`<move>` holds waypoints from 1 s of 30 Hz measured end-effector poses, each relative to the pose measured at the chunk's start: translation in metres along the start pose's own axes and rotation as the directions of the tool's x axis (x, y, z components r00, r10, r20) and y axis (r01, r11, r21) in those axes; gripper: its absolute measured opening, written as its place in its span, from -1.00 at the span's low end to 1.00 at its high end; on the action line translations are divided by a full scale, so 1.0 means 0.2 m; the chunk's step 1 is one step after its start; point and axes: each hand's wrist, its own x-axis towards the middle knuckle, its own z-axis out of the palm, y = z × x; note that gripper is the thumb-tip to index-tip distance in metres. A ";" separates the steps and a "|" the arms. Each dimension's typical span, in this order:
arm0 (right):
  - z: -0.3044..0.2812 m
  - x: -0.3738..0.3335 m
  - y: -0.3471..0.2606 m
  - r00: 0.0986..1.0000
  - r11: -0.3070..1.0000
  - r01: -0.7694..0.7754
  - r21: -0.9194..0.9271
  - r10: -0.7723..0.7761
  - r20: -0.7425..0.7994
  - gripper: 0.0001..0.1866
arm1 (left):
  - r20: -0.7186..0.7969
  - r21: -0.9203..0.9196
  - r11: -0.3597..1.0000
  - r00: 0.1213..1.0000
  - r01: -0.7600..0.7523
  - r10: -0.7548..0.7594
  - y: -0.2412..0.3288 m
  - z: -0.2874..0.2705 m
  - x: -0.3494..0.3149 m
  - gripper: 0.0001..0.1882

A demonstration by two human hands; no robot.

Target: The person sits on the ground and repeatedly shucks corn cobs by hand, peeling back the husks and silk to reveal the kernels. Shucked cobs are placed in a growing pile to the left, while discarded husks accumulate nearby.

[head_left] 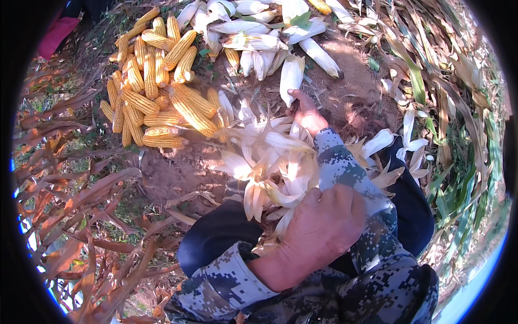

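At top edge, cropped unhusked corn (294, 9)

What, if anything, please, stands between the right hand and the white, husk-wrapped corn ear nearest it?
Nothing visible: the bare right hand appears to touch the lower end of that white, husk-wrapped corn ear.

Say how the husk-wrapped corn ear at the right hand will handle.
The husk-wrapped corn ear would probably feel stiff, given its plump, straight shape; rounded sides may let it roll; its smooth husk could slip.
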 end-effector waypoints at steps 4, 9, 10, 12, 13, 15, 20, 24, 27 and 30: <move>-0.07 -0.29 0.05 0.976 0.988 -0.010 0.151 -0.023 0.219 -0.74 | -0.043 0.030 0.998 0.998 0.048 -0.047 0.04 0.01 -0.04 -0.79; -0.03 -0.70 0.06 0.941 0.982 0.188 0.000 -0.180 0.285 -0.50 | -0.091 0.164 0.972 0.984 0.167 -0.154 0.06 0.01 -0.09 -0.59; -0.01 -0.78 0.04 0.942 0.976 0.208 -0.057 -0.185 0.278 -0.45 | -0.085 0.217 0.952 0.976 0.216 -0.202 0.07 0.00 -0.11 -0.59; 0.05 -0.93 0.03 0.907 0.940 0.319 -0.123 -0.265 0.327 -0.36 | -0.094 0.234 0.920 0.949 0.314 -0.300 0.06 -0.02 -0.12 -0.55; 0.08 -0.99 0.02 0.911 0.937 0.319 -0.140 -0.263 0.318 -0.33 | -0.123 0.212 0.912 0.935 0.351 -0.332 0.06 -0.03 -0.13 -0.52; 0.11 -1.15 0.02 0.862 0.900 0.406 -0.161 -0.319 0.393 -0.24 | -0.148 0.214 0.869 0.894 0.447 -0.423 0.04 -0.03 -0.15 -0.41; 0.15 -1.49 0.00 0.789 0.832 0.500 -0.242 -0.323 0.523 -0.16 | -0.317 0.071 0.818 0.790 0.571 -0.524 0.05 -0.02 -0.19 -0.07; 0.21 -1.73 -0.05 0.695 0.716 0.647 -0.262 -0.413 0.589 -0.16 | -0.264 -0.351 0.784 0.750 0.511 -0.607 0.11 0.00 -0.16 -0.16; 0.22 -1.84 -0.18 0.659 0.647 0.696 -0.311 -0.403 0.635 -0.20 | -0.335 -0.475 0.837 0.822 0.274 -0.459 0.15 0.00 -0.13 -0.21; 0.06 -1.94 -0.46 0.692 0.571 0.661 -0.487 -0.213 0.690 -0.28 | -0.315 -0.578 0.810 0.889 0.098 -0.333 0.16 0.01 -0.13 -0.24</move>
